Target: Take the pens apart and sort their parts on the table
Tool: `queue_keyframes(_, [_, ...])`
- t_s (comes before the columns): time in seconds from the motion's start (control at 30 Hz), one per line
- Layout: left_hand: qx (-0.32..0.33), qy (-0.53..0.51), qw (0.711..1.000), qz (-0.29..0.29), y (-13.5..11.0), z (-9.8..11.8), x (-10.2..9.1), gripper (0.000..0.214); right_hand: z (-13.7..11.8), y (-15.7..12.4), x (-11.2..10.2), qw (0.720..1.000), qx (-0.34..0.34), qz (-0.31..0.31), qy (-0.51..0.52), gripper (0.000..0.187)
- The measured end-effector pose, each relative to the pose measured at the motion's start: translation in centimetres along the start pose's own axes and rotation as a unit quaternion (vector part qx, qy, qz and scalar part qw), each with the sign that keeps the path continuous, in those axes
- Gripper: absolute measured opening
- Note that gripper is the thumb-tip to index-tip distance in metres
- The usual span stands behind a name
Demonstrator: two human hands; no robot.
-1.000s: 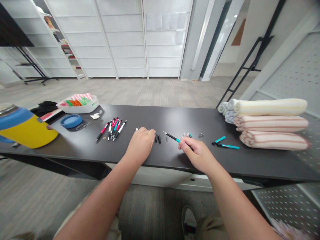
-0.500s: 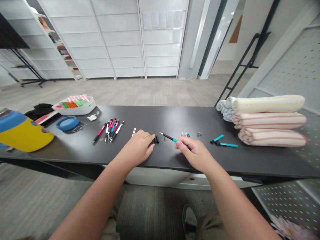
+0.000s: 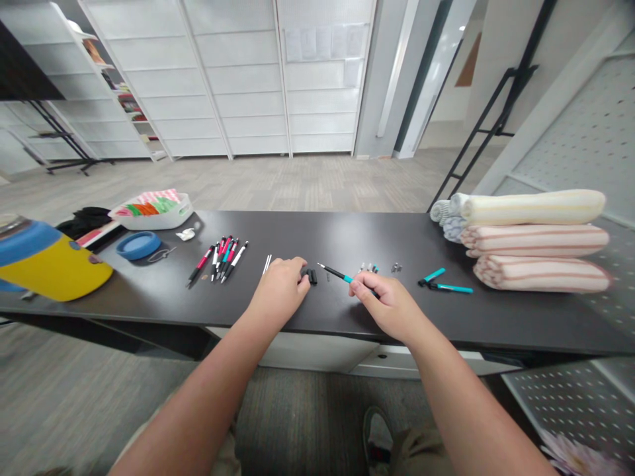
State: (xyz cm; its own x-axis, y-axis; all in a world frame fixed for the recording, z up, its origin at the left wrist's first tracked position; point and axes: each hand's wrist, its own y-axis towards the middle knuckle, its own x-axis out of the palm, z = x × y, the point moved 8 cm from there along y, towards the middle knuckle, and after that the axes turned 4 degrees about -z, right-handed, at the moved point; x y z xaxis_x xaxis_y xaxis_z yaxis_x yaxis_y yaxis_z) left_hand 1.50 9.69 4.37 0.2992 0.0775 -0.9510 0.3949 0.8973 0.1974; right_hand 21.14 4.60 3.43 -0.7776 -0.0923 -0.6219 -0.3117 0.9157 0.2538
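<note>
My right hand (image 3: 384, 301) is closed on a partly assembled pen (image 3: 335, 272) with a black front and a teal band, its tip pointing left over the black table (image 3: 317, 231). My left hand (image 3: 280, 291) rests on the table with its fingers curled onto two small black pen sleeves (image 3: 311, 276). Two thin white refills (image 3: 266, 264) lie just left of that hand. Small pen parts (image 3: 370, 268) sit beyond my right hand.
A row of several finished pens (image 3: 221, 254) lies to the left. Two teal pen pieces (image 3: 443, 281) lie right. Rolled towels (image 3: 530, 241) stack at the right end. A blue lid (image 3: 137, 244), a white tray (image 3: 153, 208) and a yellow-blue object (image 3: 47, 261) stand left.
My left hand slid right from beside the black sleeves onto them. My right hand has kept hold of the pen with almost no shift.
</note>
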Motion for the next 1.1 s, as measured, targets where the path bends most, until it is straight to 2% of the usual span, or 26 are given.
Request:
queue_keyframes(0.17, [0.035, -0.042, 0.998, -0.019, 0.2, 0.2, -0.5, 0.027, 0.0, 0.0, 0.0, 1.0, 0.0, 0.003, 0.003, 0.037])
queue_keyframes(0.3, [0.086, -0.055, 0.991, -0.088, 1.0, -0.5, -0.6, 0.042, 0.2, -0.1, 0.0, 1.0, 0.003, 0.002, 0.007, 0.038])
queue_keyframes(0.4, [0.092, -0.054, 0.984, -0.14, 2.2, -1.2, -0.2, 0.053, 0.4, -0.1, 0.0, 1.0, 0.005, 0.003, 0.009, 0.036])
queue_keyframes(0.5, [0.088, -0.076, 0.976, -0.185, 3.4, -1.1, 0.3, 0.046, 0.4, -0.1, 0.0, 1.0, 0.004, 0.004, 0.004, 0.037])
queue_keyframes(0.63, [0.095, -0.074, 0.968, -0.219, 4.4, 0.3, 0.4, 0.035, 0.5, 0.0, 0.0, 1.0, 0.006, 0.003, 0.006, 0.036])
queue_keyframes(0.77, [0.104, -0.046, 0.967, -0.227, 4.6, 1.6, 0.2, 0.024, 0.6, 0.0, 0.0, 1.0, 0.007, 0.002, 0.01, 0.037])
queue_keyframes(0.93, [0.123, -0.005, 0.968, -0.218, 4.8, 2.2, -0.3, 0.023, 0.5, -0.1, 0.0, 1.0, 0.007, 0.003, 0.009, 0.038])
queue_keyframes(1.1, [0.13, 0.07, 0.972, -0.183, 7.8, 1.3, -1.2, 0.025, 0.5, 0.0, -0.1, 1.0, 0.007, 0.007, 0.011, 0.038])
